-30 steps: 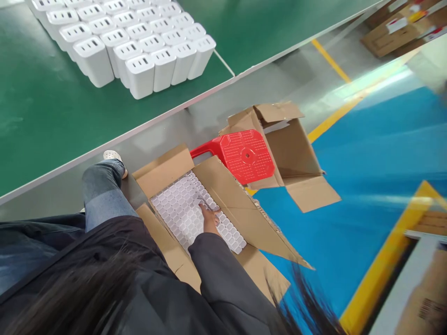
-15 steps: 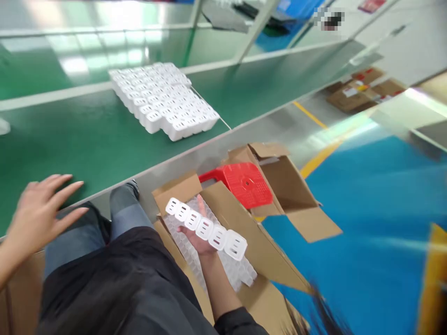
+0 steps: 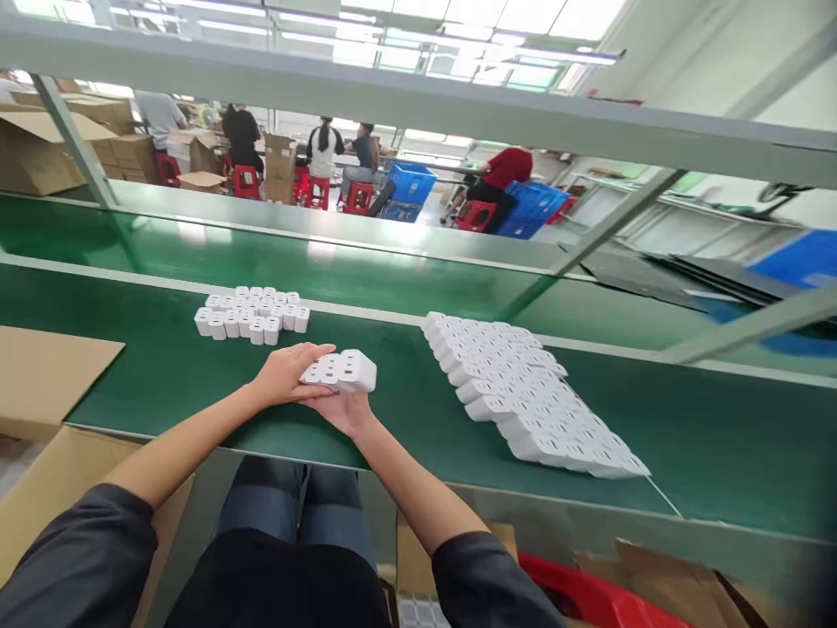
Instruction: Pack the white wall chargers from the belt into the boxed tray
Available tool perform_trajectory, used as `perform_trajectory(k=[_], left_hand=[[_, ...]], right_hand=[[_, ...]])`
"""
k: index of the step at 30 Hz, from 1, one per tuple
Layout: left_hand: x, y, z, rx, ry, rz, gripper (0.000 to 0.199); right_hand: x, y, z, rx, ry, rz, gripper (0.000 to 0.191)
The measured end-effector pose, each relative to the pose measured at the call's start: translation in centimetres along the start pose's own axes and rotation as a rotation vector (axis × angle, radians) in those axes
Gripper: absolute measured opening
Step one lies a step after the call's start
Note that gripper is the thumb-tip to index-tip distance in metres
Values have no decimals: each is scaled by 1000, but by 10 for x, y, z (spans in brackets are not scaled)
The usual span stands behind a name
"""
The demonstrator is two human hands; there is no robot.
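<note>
A short row of white USB charger blocks is held between both hands above the green bench, port faces up. My left hand wraps round the row's left end and top side, hiding part of it. Beneath the row, my right hand supports it with the palm turned up, its fingers mostly hidden. Just beyond my left hand stands a loose cluster of chargers on the bench. To the right, a large tight block of upright chargers covers a slanted patch.
The green bench runs across, with a grey rail overhead. A cardboard box stands at the left edge. Below the bench at right are a red plastic stool and open cartons. Several people sit far behind.
The view has swung from the floor boxes to the bench. My right hand has brought the charger row up from over the open carton, and my left hand now grips it too.
</note>
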State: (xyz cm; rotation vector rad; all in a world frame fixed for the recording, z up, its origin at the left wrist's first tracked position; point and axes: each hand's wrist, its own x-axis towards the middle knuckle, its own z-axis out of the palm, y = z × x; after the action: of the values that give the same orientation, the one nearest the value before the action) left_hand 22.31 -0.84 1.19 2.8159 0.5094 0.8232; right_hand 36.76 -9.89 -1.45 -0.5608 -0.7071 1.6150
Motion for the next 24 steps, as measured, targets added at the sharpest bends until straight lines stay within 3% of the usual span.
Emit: perform_trajectory(k=[4,9,16,24], left_hand=[[-19,-55,-16,93,-7,-114,61],[-35,-88,-42,226,-108,-152,54],[-45,-117,-62,346,-255,-127,48],[-52,-117,-70,377,-175,-141,61]], right_hand=[[55,5,4,-61,-102,168,58],[82,2,-3,-224,-44,229,47],[85,12,-15,-352,113,181,42],[82,11,-16,-261,152,143,39]])
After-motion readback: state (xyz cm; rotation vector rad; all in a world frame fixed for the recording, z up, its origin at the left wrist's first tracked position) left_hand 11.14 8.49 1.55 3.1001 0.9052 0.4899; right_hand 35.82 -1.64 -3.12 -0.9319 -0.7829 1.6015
